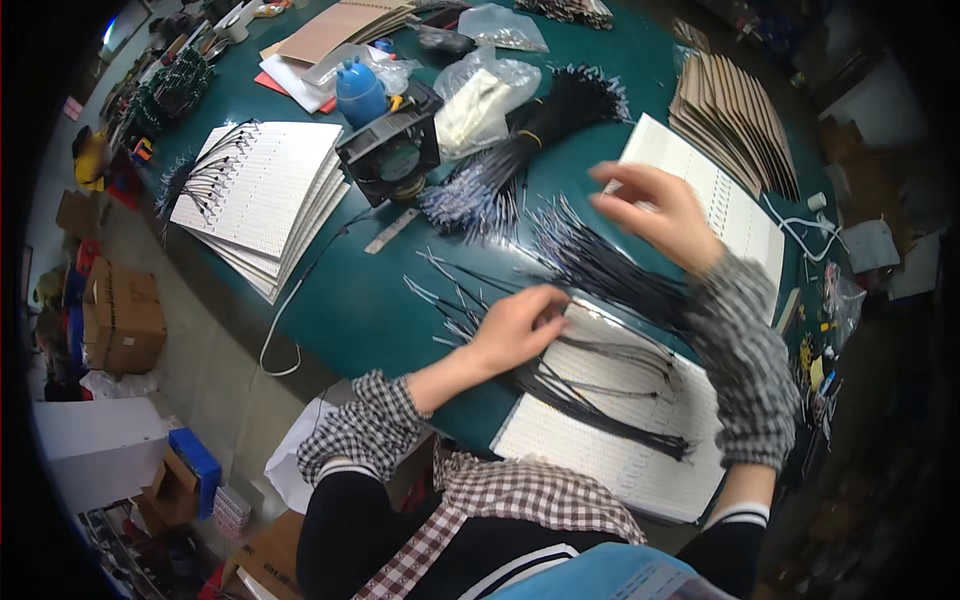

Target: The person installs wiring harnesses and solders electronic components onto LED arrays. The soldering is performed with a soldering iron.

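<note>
My left hand (515, 328) is closed, thumb and fingers curled together over thin black cables (610, 425) with stripped, pale ends. Some of these cables lie across a white perforated board (590, 470) at the table's near edge; others stick out to the left of the hand. A few cables to the right of the fingers are smeared by motion. Above a loose bundle of black cables (610, 262), my right hand (660, 210) is raised with thumb and fingers apart, and nothing shows between them. Checked sleeve covers are on both forearms.
A thick cable bundle (570, 110) lies beyond, near a small black fan (390, 150) and a blue bottle (360, 95). White boards (270, 170) are stacked at left, with cables on top. Brown boards (730, 120) stand at far right. A white cord (280, 325) hangs off the edge.
</note>
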The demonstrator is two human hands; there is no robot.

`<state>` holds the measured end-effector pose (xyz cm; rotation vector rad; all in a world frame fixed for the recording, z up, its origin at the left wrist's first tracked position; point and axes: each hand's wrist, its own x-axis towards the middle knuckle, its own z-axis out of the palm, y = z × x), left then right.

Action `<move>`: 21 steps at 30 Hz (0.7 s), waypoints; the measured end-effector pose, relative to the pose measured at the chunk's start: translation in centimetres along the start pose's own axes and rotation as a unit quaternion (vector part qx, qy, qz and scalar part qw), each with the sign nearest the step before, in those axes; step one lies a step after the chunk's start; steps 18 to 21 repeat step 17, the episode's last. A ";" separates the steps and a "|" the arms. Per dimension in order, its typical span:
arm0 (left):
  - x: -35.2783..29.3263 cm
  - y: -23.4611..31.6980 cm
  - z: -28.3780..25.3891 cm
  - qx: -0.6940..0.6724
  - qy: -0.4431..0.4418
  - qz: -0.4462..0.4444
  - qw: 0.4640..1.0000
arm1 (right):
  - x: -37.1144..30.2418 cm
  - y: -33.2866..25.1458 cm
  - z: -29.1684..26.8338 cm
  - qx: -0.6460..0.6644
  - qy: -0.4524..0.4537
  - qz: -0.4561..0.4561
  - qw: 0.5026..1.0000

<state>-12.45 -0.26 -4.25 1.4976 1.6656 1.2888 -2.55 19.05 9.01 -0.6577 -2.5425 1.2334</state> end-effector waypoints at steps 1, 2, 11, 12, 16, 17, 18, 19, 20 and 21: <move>0.1 -0.3 0.5 -0.012 -0.014 -0.009 1.000 | 3.5 1.0 1.8 -0.021 0.043 -0.079 0.996; 0.2 -0.2 0.9 -0.029 -0.014 -0.008 0.999 | 7.2 2.5 3.6 -0.028 0.060 -0.128 0.990; 0.5 -0.3 -0.4 -0.034 0.045 -0.072 0.996 | 27.0 2.7 14.2 -0.124 0.103 -0.213 0.964; 0.4 -0.4 -0.4 -0.038 0.047 -0.079 0.995 | 27.7 2.5 14.9 -0.177 0.086 -0.171 0.965; 0.2 -1.3 -0.3 -0.044 0.032 -0.086 0.995 | 29.2 1.7 16.3 -0.306 0.022 -0.055 0.950; 0.3 -1.2 -0.3 -0.038 0.030 -0.082 0.995 | 29.3 1.6 16.3 -0.308 0.015 -0.042 0.950; 0.3 -1.2 -0.3 -0.038 0.030 -0.082 0.995 | 29.3 1.6 16.3 -0.308 0.015 -0.042 0.950; 0.3 -1.2 -0.3 -0.038 0.030 -0.082 0.995 | 29.3 1.6 16.3 -0.308 0.015 -0.042 0.950; 0.3 -1.2 -0.3 -0.038 0.030 -0.082 0.995 | 29.3 1.6 16.3 -0.308 0.015 -0.042 0.950; 0.3 -1.2 -0.3 -0.038 0.030 -0.082 0.995 | 29.3 1.6 16.3 -0.308 0.015 -0.042 0.950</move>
